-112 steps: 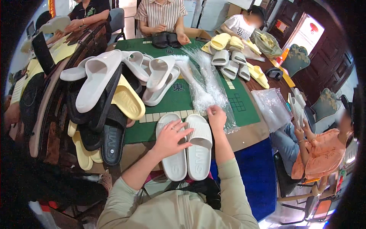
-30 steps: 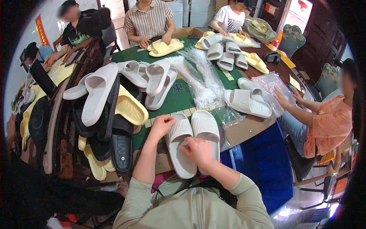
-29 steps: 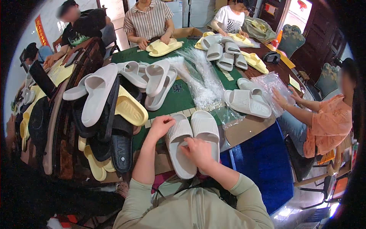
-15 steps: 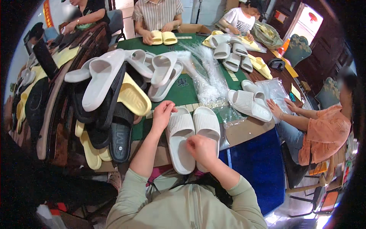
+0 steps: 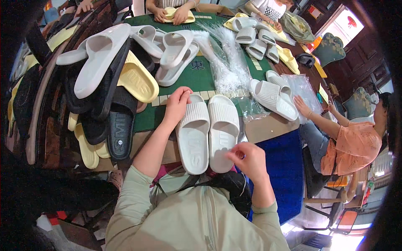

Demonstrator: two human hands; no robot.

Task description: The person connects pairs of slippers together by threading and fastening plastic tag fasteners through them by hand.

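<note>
A pair of light grey-white slide slippers lies side by side at the table edge in front of me, toes away from me: the left slipper (image 5: 193, 138) and the right slipper (image 5: 224, 134), both with ribbed straps. My left hand (image 5: 178, 108) is closed with its fingertips together, next to the left slipper's strap and toe. Its fingers hide whatever may be in them. At the heel of the right slipper, my right hand (image 5: 250, 161) makes a pinch with thumb and index finger. Anything in that pinch is too small to make out.
Piled slippers stand to my left: white (image 5: 102, 54), yellow (image 5: 138, 77) and black (image 5: 120, 125). Clear plastic fasteners (image 5: 228, 62) lie mid-table. A ribbed white pair (image 5: 274, 98) and a plastic bag (image 5: 303, 92) lie near a co-worker in orange (image 5: 356, 146). Others sit across.
My right hand has moved from over the left slipper's footbed to the right slipper's heel. My left hand stays by the left slipper's toe. The whole view has shifted slightly.
</note>
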